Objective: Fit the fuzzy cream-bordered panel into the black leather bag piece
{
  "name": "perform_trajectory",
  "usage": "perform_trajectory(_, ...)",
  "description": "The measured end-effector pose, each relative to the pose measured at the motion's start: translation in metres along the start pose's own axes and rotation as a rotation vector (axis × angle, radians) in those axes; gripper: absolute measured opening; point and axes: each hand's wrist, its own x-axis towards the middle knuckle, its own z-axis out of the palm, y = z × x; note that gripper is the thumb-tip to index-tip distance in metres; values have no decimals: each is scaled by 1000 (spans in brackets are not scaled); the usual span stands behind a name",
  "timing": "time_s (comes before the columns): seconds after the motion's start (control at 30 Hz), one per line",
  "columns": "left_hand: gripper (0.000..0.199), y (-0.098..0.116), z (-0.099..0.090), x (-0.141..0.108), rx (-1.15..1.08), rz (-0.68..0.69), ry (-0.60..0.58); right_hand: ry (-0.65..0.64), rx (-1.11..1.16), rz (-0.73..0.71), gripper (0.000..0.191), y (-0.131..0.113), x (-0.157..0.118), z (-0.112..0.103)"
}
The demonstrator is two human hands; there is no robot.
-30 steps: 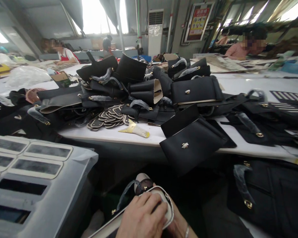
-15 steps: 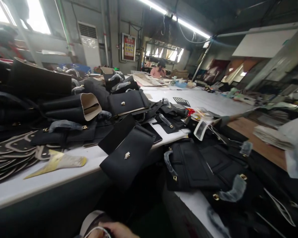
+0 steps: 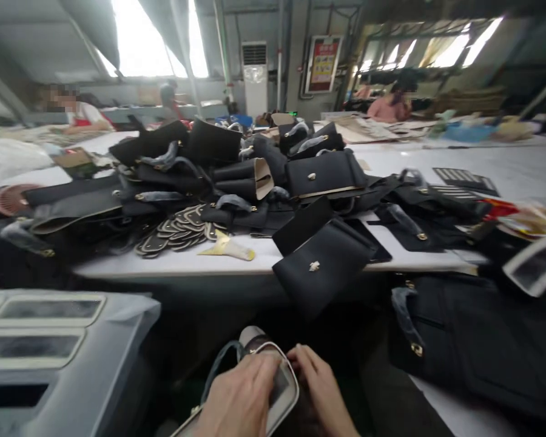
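At the bottom middle, a handbag [image 3: 284, 397] with pale piped edges and a greyish panel is held low in front of me. Its thin, film-wrapped handle [image 3: 222, 364] arches out at the left. My left hand [image 3: 241, 397] lies over the bag, fingers bent and closed on its piped edge. On the other side, my right hand [image 3: 321, 388] has its fingers curled together against the right edge. Its fingertips are partly hidden by the bag. Beyond the hands, a black flap piece [image 3: 325, 261] with a metal clasp overhangs the table edge.
Black bags [image 3: 318, 173] are heaped on the white table [image 3: 131, 266], beside stacked piped pieces [image 3: 182, 230] and a yellow-stained scrap [image 3: 230, 247]. Film-covered panels [image 3: 45, 347] lie at left. Another black bag [image 3: 455, 328] stands right. Co-workers sit at the back.
My view has swung left, bringing the film-covered panels into sight. Both hands and the bag have come further into view; before, only part of a hand showed at the bottom edge.
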Motion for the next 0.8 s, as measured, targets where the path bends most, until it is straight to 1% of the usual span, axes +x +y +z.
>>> perform_trajectory(0.03, 41, 5, -8, 3, -48, -68, -47, -15, -70, -45, 56, -6, -4, -6)
perform_trajectory(0.07, 38, 9, -16, 7, -88, -110, -53, -47, -129, -83, 55, -13, -9, -12)
perform_trajectory(0.1, 37, 11, -23, 11, -122, -124, -33, -87, -193, -121, 53, -19, -15, -15)
perform_trajectory(0.17, 39, 10, -33, 18, -156, -105, 28, -153, -301, -194, 47, -31, -25, -16)
perform_trajectory(0.2, 39, 7, -36, 23, -159, -81, 36, -159, -348, -228, 44, -34, -29, -14)
perform_trajectory(0.23, 37, 3, -37, 27, -152, -53, 20, -137, -389, -261, 43, -36, -32, -11)
perform_trajectory(0.33, 30, -12, -39, 39, -130, 40, -51, 13, -456, -328, 40, -34, -37, -1)
perform_trajectory(0.4, 28, -21, -40, 46, -140, 87, -69, 70, -474, -344, 39, -31, -36, 4)
perform_trajectory(0.5, 28, -34, -41, 54, -183, 149, -94, 67, -513, -365, 37, -30, -33, 5)
perform_trajectory(0.63, 30, -44, -39, 59, -263, 225, -117, 64, -585, -390, 35, -36, -28, 4)
perform_trajectory(0.8, 31, -50, -33, 58, -364, 246, -118, 81, -636, -409, 31, -41, -26, 7)
